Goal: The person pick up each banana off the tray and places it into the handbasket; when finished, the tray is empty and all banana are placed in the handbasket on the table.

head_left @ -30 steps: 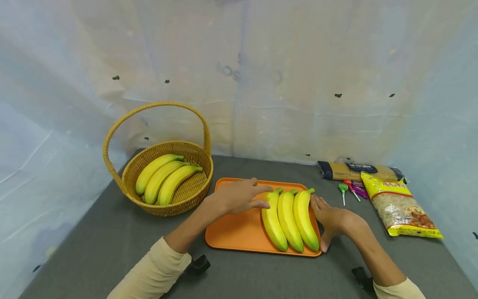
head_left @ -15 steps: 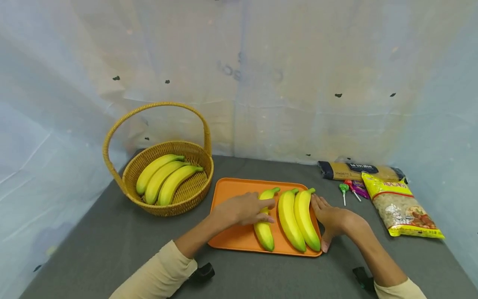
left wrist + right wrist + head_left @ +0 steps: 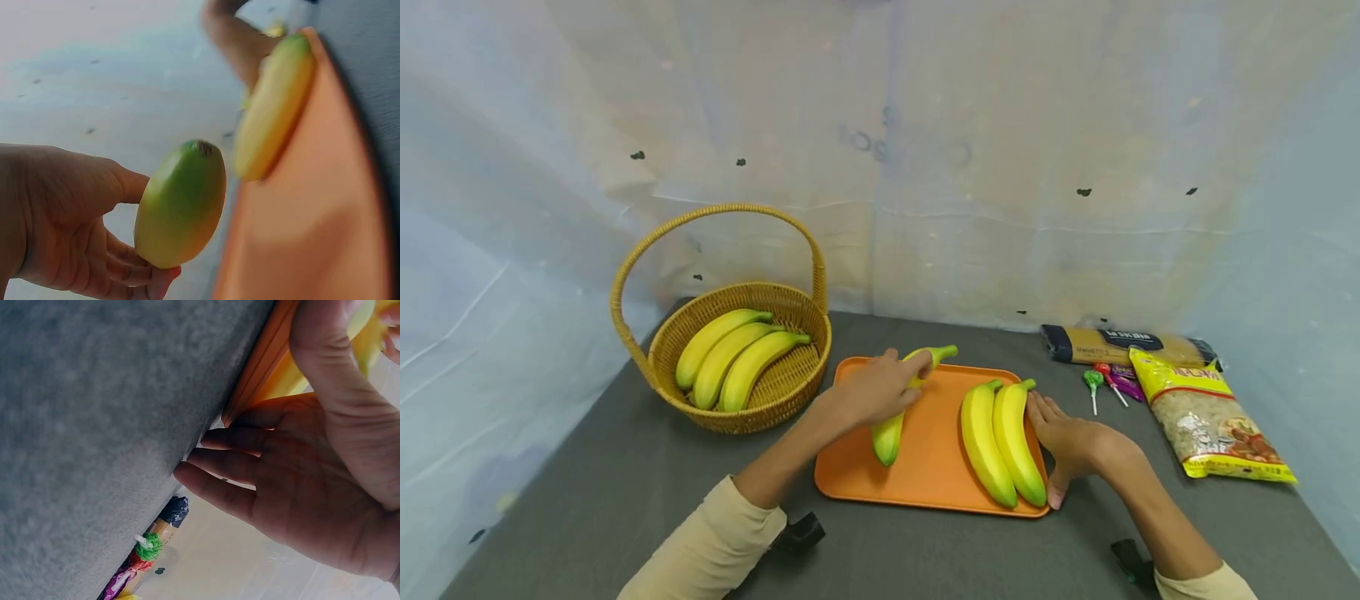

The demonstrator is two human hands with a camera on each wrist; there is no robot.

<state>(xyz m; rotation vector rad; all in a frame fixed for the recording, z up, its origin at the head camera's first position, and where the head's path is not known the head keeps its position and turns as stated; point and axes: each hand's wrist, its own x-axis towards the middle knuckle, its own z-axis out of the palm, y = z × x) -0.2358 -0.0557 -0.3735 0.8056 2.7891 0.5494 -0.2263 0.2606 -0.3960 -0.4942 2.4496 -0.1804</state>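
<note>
My left hand (image 3: 877,387) grips a banana (image 3: 181,206) between thumb and fingers, raised above the left half of an orange tray (image 3: 928,454). Its green tip faces the left wrist camera. Two more bananas (image 3: 985,446) lie side by side at the tray's right end. Against that end rests my right hand (image 3: 1071,446), its fingers straight along the tray's edge and the thumb near the front corner. In the right wrist view the right palm (image 3: 300,469) shows no object in it. A wicker basket (image 3: 790,408) with three bananas (image 3: 752,367) stands left of the tray.
Behind and right of the tray lie a spaghetti pack (image 3: 1120,345), a green lollipop (image 3: 1093,380), a red lollipop (image 3: 1103,370), a purple wrapped sweet (image 3: 1127,385) and a yellow-ended food bag (image 3: 1210,417). The basket's tall handle (image 3: 722,208) arches upward. Plastic sheeting surrounds the grey table (image 3: 625,517).
My left hand has taken hold of the leftmost of three bananas on the tray, moved it left and lifted it. The right hand has stayed at the tray's right end.
</note>
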